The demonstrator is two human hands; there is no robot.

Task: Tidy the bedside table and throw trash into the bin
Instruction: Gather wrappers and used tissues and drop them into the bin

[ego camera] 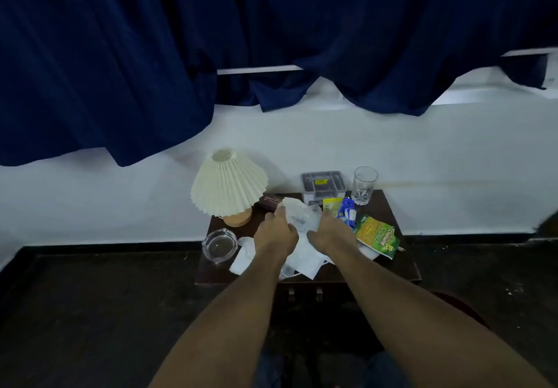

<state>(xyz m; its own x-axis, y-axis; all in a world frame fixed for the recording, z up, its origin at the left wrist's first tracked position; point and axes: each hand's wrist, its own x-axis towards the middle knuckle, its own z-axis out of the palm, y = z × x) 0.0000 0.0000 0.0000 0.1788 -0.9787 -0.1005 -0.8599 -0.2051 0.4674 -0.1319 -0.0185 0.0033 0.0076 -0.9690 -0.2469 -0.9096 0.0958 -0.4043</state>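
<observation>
A small dark bedside table (pixel 389 269) stands against the white wall. Crumpled white tissues and a clear plastic wrapper (pixel 302 215) lie heaped at its middle. My left hand (pixel 274 233) and my right hand (pixel 330 232) both rest on this heap, fingers curled into the paper and plastic. A green snack packet (pixel 377 236) lies at the right, and a blue wrapper (pixel 347 211) and a small yellow-green sachet (pixel 332 204) lie behind my right hand. No bin is in view.
A pleated cream lamp (pixel 228 185) stands at the back left, a glass ashtray (pixel 219 247) at the front left. A grey organiser box (pixel 323 183), a drinking glass (pixel 363 185) and a dark booklet (pixel 270 201) sit at the back. Dark blue curtains hang above.
</observation>
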